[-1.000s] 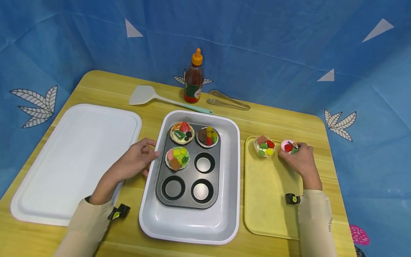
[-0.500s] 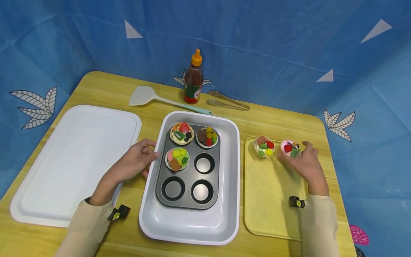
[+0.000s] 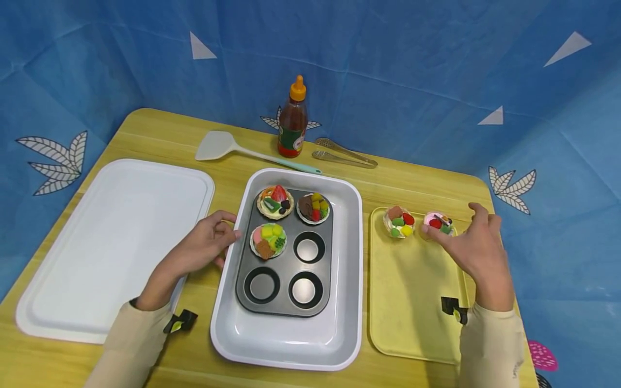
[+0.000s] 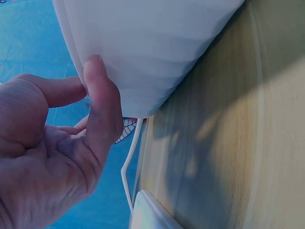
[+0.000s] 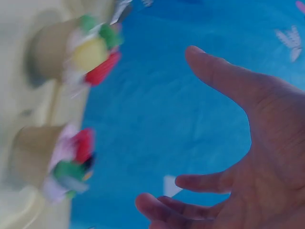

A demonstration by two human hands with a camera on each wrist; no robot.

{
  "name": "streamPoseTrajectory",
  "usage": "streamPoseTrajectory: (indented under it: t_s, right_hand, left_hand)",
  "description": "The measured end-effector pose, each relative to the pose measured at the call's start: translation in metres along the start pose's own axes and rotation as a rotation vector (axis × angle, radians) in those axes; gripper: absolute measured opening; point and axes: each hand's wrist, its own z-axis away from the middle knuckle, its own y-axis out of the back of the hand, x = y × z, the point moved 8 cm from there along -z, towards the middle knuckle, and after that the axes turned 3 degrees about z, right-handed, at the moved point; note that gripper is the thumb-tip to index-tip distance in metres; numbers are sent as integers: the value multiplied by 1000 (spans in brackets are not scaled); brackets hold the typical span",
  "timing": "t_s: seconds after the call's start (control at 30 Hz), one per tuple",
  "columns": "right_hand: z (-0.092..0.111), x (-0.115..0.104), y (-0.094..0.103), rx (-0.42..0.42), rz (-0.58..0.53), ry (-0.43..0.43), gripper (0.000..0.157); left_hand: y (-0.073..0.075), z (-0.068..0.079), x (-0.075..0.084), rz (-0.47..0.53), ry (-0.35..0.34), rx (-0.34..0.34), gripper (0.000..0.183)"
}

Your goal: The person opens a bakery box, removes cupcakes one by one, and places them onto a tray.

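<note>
The right hand [image 3: 473,248] is open & holds nothing — thumb and fingers are spread, and the right wrist view shows a gap between it and the beige cup dessert w/ pink cream and red berry [image 3: 439,221]. This dessert stands upright near the far edge of the pale-yellow rectangular tray [image 3: 402,302], near a second beige cup dessert w/ red, green and yellow pcs [image 3: 399,222].

The left hand [image 3: 208,242] pinches the left rim of the deep white rectangular basin [image 3: 291,347]. In it lies the dark-grey metal six-well muffin pan [image 3: 285,269]. 3 wells are filled: strawberry-topped tart [image 3: 275,202] far left, brown-and-yellow-topped tart [image 3: 313,208] far right, green-and-pink-topped tart [image 3: 268,240] middle left. The other 3 — middle right & both near ones — show bare bottoms. So I judge the work approx. half-way; the 2 desserts outside the pan are fewer than the bare wells.

Farther out: flat white tray [image 3: 126,237] on the left, white-and-mint spatula [image 3: 259,154] and orange-capped sauce bottle [image 3: 292,126] behind, prob. not in use now.
</note>
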Motion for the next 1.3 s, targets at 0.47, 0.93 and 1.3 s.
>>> streamPoseTrajectory:
  t_s: [0.47, 0.93, 1.3]
  right_hand:
    - [20, -70, 20, 48, -243, 203, 107]
    - [32, -151, -11, -35, -316, 351, 103]
    - [35, -201, -58, -202, -287, 411, 103]
  left_hand:
    - [1, 0, 0, -12, -1, -6, 45]
    - [0, 2, -1, -13, 0, 5, 45]
    - [2, 1, 0, -25, -9, 4, 44]
